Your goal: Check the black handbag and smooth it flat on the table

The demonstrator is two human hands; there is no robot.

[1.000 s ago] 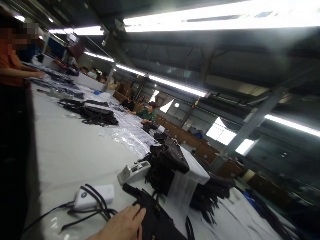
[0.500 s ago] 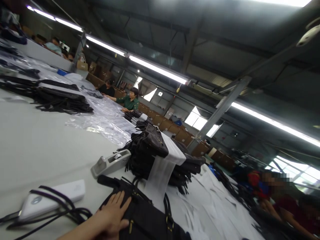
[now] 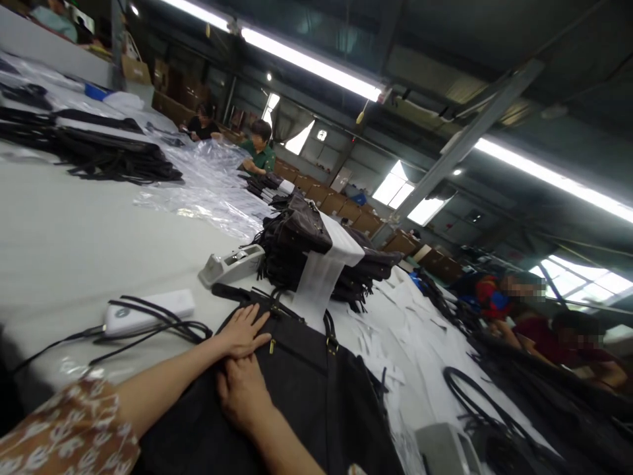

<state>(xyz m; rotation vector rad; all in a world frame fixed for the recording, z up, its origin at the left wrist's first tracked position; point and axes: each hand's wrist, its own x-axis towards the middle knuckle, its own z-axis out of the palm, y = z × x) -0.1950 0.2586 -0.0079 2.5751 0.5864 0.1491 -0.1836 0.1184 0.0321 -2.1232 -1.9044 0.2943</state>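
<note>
Hands, the left hand (image 3: 243,332) and right hand (image 3: 241,392), lay flat and unclenched, gripping nothing, on a smooth black handbag (image 3: 301,389) with brass fittings.

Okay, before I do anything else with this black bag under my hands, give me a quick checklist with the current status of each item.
1. Both hands on the bag: ok. The left hand and right hand lie flat on the black bag.
2. Bag lying flat on the table: ok.
3. Handles free: ok, the bag handles lie loose on top, held by neither hand.
4. Tape dispenser clear of the bag: ok, it stands apart, beyond the bag.
5. Black cable clear of the left hand: cannot tell, its loops end right beside the wrist.
6. Bag zipped shut: cannot tell.
</note>
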